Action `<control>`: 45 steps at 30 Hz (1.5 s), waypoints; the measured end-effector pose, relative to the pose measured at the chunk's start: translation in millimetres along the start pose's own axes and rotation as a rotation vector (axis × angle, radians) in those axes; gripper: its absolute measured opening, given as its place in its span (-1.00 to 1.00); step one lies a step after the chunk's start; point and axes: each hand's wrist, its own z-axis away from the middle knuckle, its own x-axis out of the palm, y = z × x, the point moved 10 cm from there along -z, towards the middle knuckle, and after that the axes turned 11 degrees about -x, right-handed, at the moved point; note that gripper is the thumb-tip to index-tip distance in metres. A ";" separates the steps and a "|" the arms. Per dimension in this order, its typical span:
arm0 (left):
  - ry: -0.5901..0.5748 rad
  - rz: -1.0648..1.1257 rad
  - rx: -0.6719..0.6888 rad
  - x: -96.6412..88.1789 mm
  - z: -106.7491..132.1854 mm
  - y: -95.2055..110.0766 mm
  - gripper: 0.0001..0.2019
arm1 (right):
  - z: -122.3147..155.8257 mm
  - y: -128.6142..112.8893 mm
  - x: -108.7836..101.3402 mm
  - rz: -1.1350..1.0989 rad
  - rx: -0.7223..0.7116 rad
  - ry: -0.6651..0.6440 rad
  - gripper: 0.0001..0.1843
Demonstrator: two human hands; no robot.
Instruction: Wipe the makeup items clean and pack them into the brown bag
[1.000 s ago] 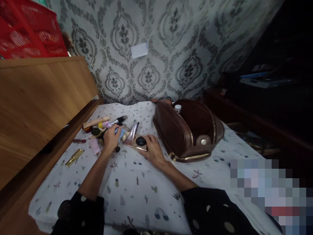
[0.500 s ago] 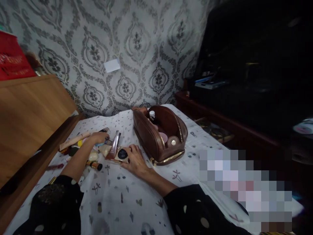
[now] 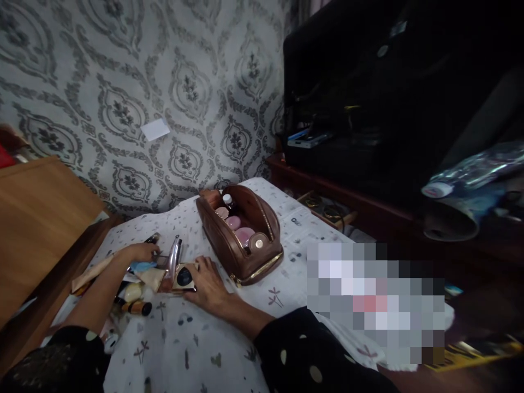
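My right hand grips the right edge of a flat, gold-toned makeup palette with a dark round patch on top. A shiny pinkish tube lies against its left side. Among the loose cosmetics, my left hand has its fingers curled, and what they hold, if anything, is too small to name. A dark tube end shows just behind it. Right of both hands, a brown leather toiletry bag stands unzipped, with pink round items and a white-capped bottle inside.
A black-and-gold tube and a pale sponge-like piece lie by my left forearm. A wooden panel borders the left. At right are a dark television, a plastic bottle and a small open drawer.
The view has swung right, so everything sits further left in the picture and more of the bag's contents shows. Both hands stay at the same cosmetics.
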 end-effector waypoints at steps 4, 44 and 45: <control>-0.108 0.033 -0.022 5.3 5.3 2.7 -0.53 | 0.3 -1.3 -1.9 -0.005 0.005 -0.017 -0.41; 0.586 0.202 -0.206 -34.6 155.0 44.3 -0.70 | -0.2 24.9 -30.3 -0.447 0.057 0.463 -0.65; 0.589 0.238 -0.156 -27.8 157.4 55.9 -0.71 | 0.5 26.4 -29.7 -0.520 0.054 0.475 -0.63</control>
